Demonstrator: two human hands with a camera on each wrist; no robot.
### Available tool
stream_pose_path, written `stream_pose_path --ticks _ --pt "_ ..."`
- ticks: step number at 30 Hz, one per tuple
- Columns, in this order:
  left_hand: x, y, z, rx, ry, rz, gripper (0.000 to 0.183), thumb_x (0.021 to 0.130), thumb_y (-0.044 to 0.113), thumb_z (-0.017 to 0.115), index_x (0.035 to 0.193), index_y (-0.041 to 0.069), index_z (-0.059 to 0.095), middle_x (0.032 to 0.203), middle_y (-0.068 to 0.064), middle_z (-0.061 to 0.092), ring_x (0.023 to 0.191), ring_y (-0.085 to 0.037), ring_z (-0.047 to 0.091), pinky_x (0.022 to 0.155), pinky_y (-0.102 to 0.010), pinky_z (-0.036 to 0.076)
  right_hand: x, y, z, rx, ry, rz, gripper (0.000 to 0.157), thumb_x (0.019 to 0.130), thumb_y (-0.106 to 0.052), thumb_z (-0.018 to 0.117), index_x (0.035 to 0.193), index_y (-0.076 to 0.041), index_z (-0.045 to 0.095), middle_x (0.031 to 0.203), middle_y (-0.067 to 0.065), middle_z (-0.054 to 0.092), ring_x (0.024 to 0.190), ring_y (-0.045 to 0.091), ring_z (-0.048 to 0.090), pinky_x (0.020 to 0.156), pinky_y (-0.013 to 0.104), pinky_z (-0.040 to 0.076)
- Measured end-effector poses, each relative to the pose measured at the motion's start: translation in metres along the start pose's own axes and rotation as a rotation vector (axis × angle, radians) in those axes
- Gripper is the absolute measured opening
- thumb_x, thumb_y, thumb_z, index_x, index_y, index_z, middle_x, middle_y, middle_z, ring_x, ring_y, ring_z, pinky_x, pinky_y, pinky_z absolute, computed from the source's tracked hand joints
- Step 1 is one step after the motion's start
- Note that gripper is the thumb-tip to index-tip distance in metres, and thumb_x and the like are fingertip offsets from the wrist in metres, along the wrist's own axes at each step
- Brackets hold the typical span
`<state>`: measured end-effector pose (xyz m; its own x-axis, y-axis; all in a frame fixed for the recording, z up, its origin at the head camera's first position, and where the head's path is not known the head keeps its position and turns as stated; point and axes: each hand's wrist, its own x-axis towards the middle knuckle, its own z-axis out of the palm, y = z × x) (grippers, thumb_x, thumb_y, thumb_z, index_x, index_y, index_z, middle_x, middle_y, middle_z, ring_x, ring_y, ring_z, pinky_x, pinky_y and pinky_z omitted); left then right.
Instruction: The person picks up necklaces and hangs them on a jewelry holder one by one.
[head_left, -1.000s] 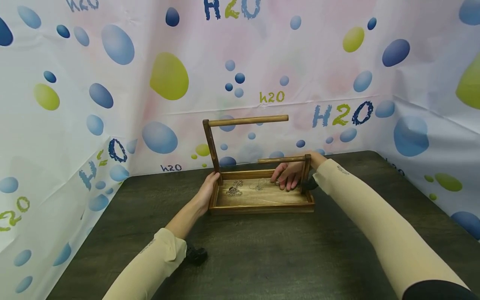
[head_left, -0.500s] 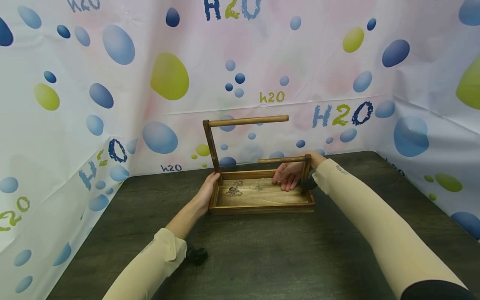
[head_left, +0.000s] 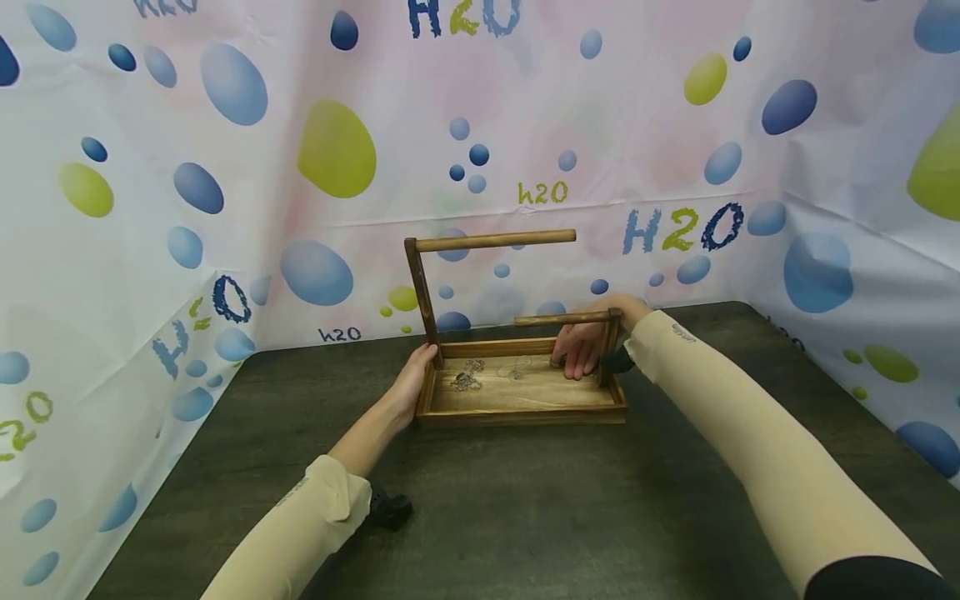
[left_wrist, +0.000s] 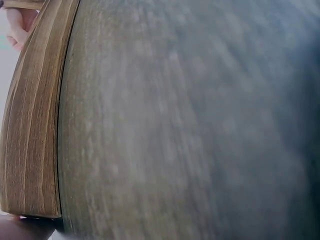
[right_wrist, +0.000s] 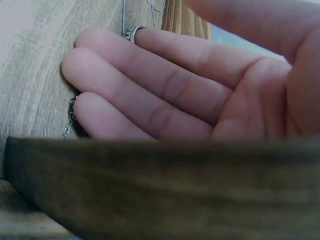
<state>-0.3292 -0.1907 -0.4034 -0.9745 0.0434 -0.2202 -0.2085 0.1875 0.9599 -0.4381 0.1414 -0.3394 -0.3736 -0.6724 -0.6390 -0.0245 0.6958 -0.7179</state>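
Observation:
A wooden jewelry stand (head_left: pixel 517 418), a shallow tray with two T-shaped posts, stands on the dark table. My left hand (head_left: pixel 408 385) holds its left end, thumb beside the tall post; its other fingers are mostly hidden. Over the tray's right part reaches my right hand (head_left: pixel 577 346), passing behind the short post. Its fingers point down to the tray floor, nearly straight in the right wrist view, with the thumb apart. At the index fingertip is a silver ring (right_wrist: pixel 132 34). A small chain (right_wrist: pixel 67 127) lies by the little finger.
Tangled chains (head_left: pixel 467 381) lie at the tray's left, and a thin chain (head_left: pixel 516 372) near its middle. The tall post's crossbar (head_left: pixel 495 241) and the lower crossbar (head_left: pixel 562 319) stand above the tray. A printed curtain (head_left: pixel 480 108) hangs behind the table (head_left: pixel 510 508).
My right hand has shifted slightly right over the tray floor, its fingers moving off the thin chain's side. The left hand keeps its place on the stand.

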Motion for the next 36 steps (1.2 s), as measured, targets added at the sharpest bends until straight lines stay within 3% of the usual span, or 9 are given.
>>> stream_pose_path --ticks 11,22,32,36 --pt "0.0 0.0005 0.0009 -0.009 0.002 0.002 0.07 0.107 0.042 0.033 0.163 0.009 0.006 0.168 -0.015 -0.002 0.153 -0.035 -0.004 0.12 -0.056 0.003 0.0054 -0.0002 0.0 -0.081 0.002 0.024 0.038 0.106 -0.018 0.048 0.129 0.009 0.061 0.112 0.021 0.071 0.102 0.025 0.07 0.102 0.046 0.048" --pt "-0.0007 -0.0001 0.0022 -0.016 0.002 -0.004 0.069 0.107 0.043 0.034 0.163 0.011 0.008 0.167 -0.015 0.0 0.153 -0.035 -0.003 0.119 -0.058 0.003 0.003 0.0011 0.0002 -0.025 -0.024 0.001 0.036 0.106 -0.014 0.049 0.129 0.012 0.06 0.105 0.016 0.074 0.091 0.016 0.072 0.101 0.044 0.049" --pt "-0.0011 0.0007 0.0005 -0.005 0.0 -0.001 0.068 0.108 0.042 0.032 0.163 0.009 0.008 0.168 -0.015 -0.001 0.153 -0.035 -0.003 0.12 -0.056 0.004 0.0006 0.0035 -0.0013 0.003 0.032 -0.038 0.042 0.105 -0.01 0.048 0.144 0.007 0.046 0.118 0.027 0.066 0.098 0.026 0.071 0.098 0.045 0.052" --pt "-0.0007 0.0006 0.0008 0.002 -0.003 -0.004 0.068 0.108 0.042 0.033 0.163 0.011 0.008 0.168 -0.014 -0.001 0.153 -0.034 -0.003 0.12 -0.057 0.004 0.0015 0.0037 -0.0005 0.023 -0.007 -0.032 0.047 0.106 -0.01 0.048 0.149 0.007 0.041 0.121 0.028 0.066 0.103 0.028 0.07 0.101 0.047 0.048"
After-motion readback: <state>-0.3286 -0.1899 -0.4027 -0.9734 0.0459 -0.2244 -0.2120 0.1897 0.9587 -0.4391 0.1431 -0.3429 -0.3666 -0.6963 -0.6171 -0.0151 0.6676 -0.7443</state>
